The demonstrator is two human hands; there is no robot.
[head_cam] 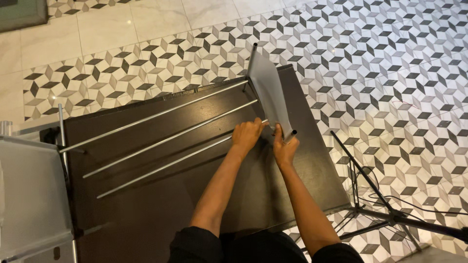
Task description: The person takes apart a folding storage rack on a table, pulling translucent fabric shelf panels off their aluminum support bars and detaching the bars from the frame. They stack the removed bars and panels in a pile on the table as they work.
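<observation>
Left hand (246, 136) grips thin metal rod (165, 167), right hand (284, 146) grips grey panel (269, 92) near table's (146, 214) right edge; misaligned, the rod could slip free.

Bare forearms, black sleeves (195, 243) pushed up

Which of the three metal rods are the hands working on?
The nearest rod, lowest in view. The left hand grips its end by the grey panel; the right hand steadies the panel. The other two rods lie untouched.
</observation>
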